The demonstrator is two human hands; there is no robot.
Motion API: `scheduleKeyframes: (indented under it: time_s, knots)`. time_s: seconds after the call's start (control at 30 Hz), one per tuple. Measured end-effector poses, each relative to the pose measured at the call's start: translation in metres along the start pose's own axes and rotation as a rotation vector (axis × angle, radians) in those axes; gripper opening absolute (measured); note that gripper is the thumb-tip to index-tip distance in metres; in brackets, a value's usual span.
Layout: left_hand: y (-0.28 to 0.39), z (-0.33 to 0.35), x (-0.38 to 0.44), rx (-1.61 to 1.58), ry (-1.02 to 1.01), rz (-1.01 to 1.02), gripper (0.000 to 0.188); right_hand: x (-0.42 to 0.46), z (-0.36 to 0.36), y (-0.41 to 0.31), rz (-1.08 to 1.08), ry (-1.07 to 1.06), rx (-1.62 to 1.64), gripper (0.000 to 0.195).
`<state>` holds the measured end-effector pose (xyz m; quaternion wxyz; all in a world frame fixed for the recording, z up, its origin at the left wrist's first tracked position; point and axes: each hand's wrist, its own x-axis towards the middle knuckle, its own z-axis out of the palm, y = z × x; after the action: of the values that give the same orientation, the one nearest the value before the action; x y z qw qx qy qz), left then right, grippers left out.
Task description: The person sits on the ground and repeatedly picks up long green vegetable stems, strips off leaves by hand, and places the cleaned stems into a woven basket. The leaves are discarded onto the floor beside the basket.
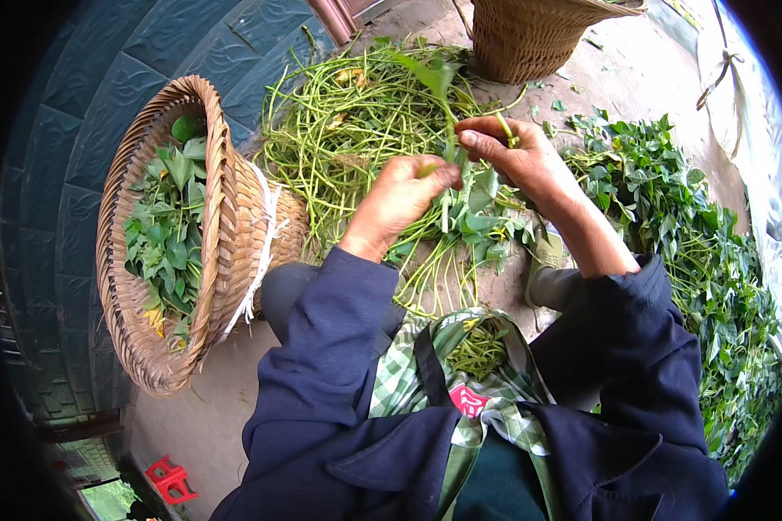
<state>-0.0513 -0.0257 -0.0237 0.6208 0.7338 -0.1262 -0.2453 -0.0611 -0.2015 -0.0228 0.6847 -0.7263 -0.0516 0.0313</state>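
Both hands are raised over a heap of long green stems [358, 117] on the floor. My left hand [397, 198] is shut on a short green stem piece [427, 170], mostly covered by the fingers. Thumb and fingers of my right hand [521, 153] pinch a leafy stalk [435, 78], whose blurred leaf points away from me. Another short stem bit [506, 129] sticks up between the right fingers. Loose leaves with stalks [482, 221] lie under the hands. In my lap, a green checked apron [397, 378] holds a small pile of short stem pieces [479, 352].
At left a woven basket [218, 195] leans with its mouth towards me, leaves [169, 241] inside. Another wicker basket [528, 39] stands at the far side. A long bank of leafy vines [704, 260] lines the right. A red plastic stool [171, 480] is at lower left.
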Motion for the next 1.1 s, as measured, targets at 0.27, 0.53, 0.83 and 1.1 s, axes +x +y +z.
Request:
scheduleKeyframes:
  time_s: [0.27, 0.53, 0.83, 1.1]
  knots:
    - [-0.024, -0.017, -0.005, -0.119, 0.283, -0.014, 0.025, 0.005, -0.005, -0.001, 0.135, -0.019, 0.146, 0.02]
    - [-0.013, -0.017, -0.011, -0.064, 0.233, 0.02, 0.023, 0.001, -0.005, -0.004, 0.144, -0.047, 0.189, 0.021]
    - [-0.001, 0.008, -0.003, -0.264, 0.111, 0.105, 0.023, 0.0, 0.003, -0.002, 0.138, -0.018, 0.268, 0.018]
    - [-0.011, 0.016, 0.014, -0.625, 0.292, 0.051, 0.019, 0.002, 0.024, 0.018, -0.331, 0.195, 0.007, 0.011]
